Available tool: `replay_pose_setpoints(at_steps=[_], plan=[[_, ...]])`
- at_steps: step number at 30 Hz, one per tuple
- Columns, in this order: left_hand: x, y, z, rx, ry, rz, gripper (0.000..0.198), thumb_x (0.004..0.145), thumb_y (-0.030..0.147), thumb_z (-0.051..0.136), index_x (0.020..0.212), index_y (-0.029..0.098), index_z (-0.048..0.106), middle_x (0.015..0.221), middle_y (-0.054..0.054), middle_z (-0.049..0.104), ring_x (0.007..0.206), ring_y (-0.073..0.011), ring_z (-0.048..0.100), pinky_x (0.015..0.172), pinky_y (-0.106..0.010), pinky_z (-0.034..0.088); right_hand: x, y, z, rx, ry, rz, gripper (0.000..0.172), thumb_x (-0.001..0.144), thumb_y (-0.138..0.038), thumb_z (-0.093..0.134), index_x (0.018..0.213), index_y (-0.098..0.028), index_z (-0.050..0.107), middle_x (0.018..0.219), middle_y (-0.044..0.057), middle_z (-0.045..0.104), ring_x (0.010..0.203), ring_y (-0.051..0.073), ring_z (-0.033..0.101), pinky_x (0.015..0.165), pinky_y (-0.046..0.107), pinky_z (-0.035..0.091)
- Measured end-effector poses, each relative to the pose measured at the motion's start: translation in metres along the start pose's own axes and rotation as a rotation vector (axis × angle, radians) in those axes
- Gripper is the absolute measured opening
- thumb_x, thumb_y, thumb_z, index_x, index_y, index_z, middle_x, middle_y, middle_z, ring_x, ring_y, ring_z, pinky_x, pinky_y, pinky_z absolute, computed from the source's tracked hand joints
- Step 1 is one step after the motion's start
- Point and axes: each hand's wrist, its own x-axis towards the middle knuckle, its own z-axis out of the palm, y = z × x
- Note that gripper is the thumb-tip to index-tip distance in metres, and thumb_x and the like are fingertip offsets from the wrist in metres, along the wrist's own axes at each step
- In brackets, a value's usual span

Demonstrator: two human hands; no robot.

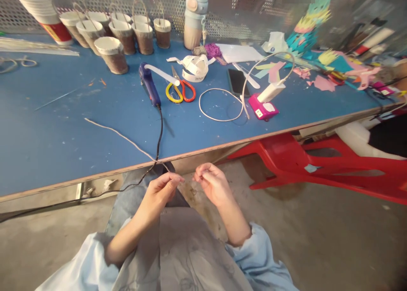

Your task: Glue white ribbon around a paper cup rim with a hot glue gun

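One stack of paper cups [57, 33] leans at the far left, and just beside it comes a cluster of brown cups [124, 40], most of them with looped handles. Now the string [124, 136]: it lies across the blue table [73, 146], crosses the black cable [159, 134] near the edge and runs down to the left hand [160, 189]. That hand has thumb and fingers pinched on the string, just off the table. Above it rests the blue glue gun [149, 85], then scissors [181, 91] with yellow and red handles, near a coil of white ribbon [195, 70]. Over to the right hand [214, 185], level with the left and just apart from it: fingertips closed together, and I can't tell whether anything sits between them. Further right, a phone [238, 82] lies near a pink socket block [263, 108], and below the table edge stands a red chair [282, 159].
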Motion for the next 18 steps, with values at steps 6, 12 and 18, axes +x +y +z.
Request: replay_pose_setpoints(at_steps=[6,12,18], plan=[[-0.003,0.002,-0.005,0.055,-0.014,0.003,0.035,0.085,0.048,0.061,0.087,0.014,0.065,0.053,0.007,0.033,0.049,-0.0062,0.028,0.045,-0.019,0.021,0.0,0.012,0.01,0.01,-0.003,0.067,0.026,0.059,-0.024,0.087,0.073,-0.021,0.067,0.073,-0.002,0.069,0.068,0.012,0.067,0.072,0.025,0.054],[-0.002,0.007,-0.002,0.105,-0.001,0.036,0.034,0.085,0.047,0.06,0.09,0.014,0.064,0.053,0.006,0.04,0.048,-0.0065,0.032,0.046,-0.02,0.024,0.0,0.013,0.017,-0.048,-0.02,0.085,0.024,0.059,-0.026,0.087,0.073,-0.019,0.068,0.067,-0.002,0.068,0.063,0.011,0.066,0.064,0.022,0.05],[0.001,0.009,-0.003,0.142,-0.017,0.036,0.031,0.085,0.043,0.06,0.088,0.013,0.063,0.059,0.003,0.05,0.05,-0.0066,0.037,0.048,-0.02,0.03,0.001,0.014,0.023,-0.023,-0.069,0.086,0.014,0.066,-0.022,0.076,0.073,-0.019,0.064,0.067,-0.003,0.062,0.059,0.009,0.057,0.062,0.023,0.045]])
